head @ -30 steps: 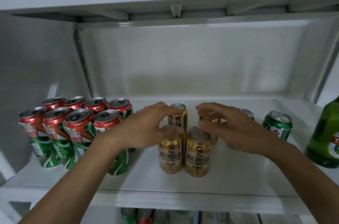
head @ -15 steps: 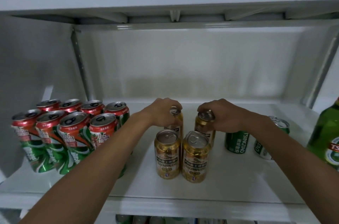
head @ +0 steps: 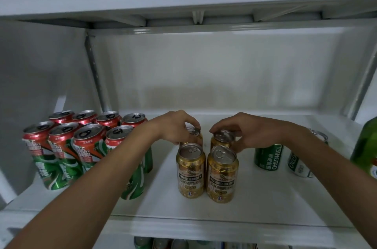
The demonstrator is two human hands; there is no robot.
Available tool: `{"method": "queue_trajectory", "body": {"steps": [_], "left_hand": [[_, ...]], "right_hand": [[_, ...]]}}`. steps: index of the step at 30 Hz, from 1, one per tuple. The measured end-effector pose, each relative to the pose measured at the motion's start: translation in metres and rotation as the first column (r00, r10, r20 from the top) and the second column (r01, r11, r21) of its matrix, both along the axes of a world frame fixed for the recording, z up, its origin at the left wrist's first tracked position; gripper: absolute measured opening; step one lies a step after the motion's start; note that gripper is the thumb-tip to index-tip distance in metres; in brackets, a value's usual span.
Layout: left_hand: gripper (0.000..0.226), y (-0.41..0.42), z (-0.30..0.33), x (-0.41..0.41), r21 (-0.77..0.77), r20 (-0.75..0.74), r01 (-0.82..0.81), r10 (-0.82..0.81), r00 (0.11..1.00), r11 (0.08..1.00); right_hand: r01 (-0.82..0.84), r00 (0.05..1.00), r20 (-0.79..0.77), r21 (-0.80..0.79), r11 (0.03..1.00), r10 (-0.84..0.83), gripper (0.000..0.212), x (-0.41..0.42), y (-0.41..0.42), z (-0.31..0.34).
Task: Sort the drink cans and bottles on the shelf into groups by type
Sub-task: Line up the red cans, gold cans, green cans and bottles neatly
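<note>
White shelf [head: 167,208] fills the lower frame. Centre: four gold cans in a square. Left hand [head: 175,127] fingers curled over the top of the rear left gold can [head: 191,133], gripping its rim; right hand [head: 247,133] gripping the rear right gold can [head: 222,138] the same way. Front gold pair [head: 206,173] stands free, upright, touching. Lower left: red-green cans [head: 67,146] clustered in two rows. Right: two green cans [head: 268,157], partly behind the right forearm; green bottle [head: 367,150] at the right edge.
</note>
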State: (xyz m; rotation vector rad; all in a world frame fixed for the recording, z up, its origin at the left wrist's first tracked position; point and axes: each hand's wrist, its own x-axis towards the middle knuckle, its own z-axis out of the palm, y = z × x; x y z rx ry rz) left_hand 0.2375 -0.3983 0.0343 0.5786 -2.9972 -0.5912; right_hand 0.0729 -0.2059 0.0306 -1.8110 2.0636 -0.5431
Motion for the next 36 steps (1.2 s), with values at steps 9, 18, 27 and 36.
{"method": "queue_trajectory", "body": {"steps": [9,18,27,36], "left_hand": [[0.046,0.007,-0.009,0.011,0.217,-0.067,0.039,-0.025,0.997,0.975],[0.056,0.029,-0.048,0.018,0.447,-0.333,-0.020,0.187,0.924,0.894],[0.042,0.060,-0.094,0.027,0.931,-0.365,0.272,0.592,0.719,0.244],[0.044,0.053,-0.097,0.030,0.941,-0.331,0.280,0.692,0.642,0.190]], "right_hand": [[0.044,0.974,0.228,-0.195,0.980,0.002,0.036,-0.001,0.015,-0.032],[0.502,0.627,0.750,-0.181,0.846,-0.212,0.057,0.025,0.006,-0.071],[0.740,0.210,0.976,-0.122,0.662,-0.055,0.053,0.081,-0.016,-0.113],[0.756,0.211,0.977,-0.139,0.640,-0.038,0.058,0.085,-0.031,-0.115]]}}
